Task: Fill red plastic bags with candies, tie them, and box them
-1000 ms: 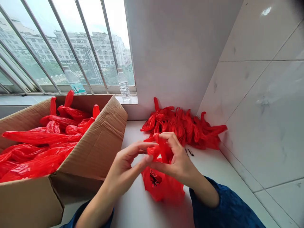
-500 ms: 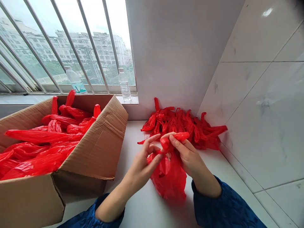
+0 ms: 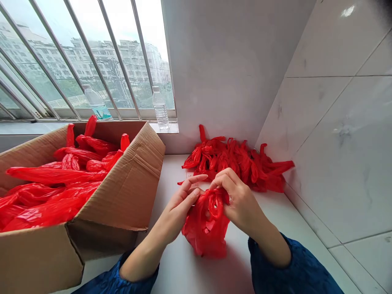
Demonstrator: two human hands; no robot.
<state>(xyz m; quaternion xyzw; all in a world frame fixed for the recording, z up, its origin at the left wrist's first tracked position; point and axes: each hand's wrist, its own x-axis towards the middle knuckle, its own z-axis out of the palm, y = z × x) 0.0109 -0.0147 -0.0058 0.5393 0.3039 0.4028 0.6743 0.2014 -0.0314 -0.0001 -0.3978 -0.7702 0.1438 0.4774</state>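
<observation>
A red plastic bag point(image 3: 206, 232) hangs between my two hands over the white surface, its top gathered and looped. My left hand point(image 3: 179, 206) pinches the bag's upper left edge between thumb and fingers. On the other side, my right hand point(image 3: 237, 200) grips the gathered top, its fingertips partly hidden behind the plastic. Just beyond my hands lies a heap of knotted red plastic bags point(image 3: 235, 161) against the wall.
To the left stands an open cardboard box point(image 3: 134, 175) full of twisted red bags point(image 3: 61, 175). Two clear bottles, one with a label point(image 3: 99, 104) and one plain point(image 3: 160, 108), stand on the sill by the barred window. A tiled wall point(image 3: 343, 163) borders the right side.
The bag has shifted slightly left and its rolled top has opened into loops. My right hand has turned, with its knuckles up. The box and heap have stayed put.
</observation>
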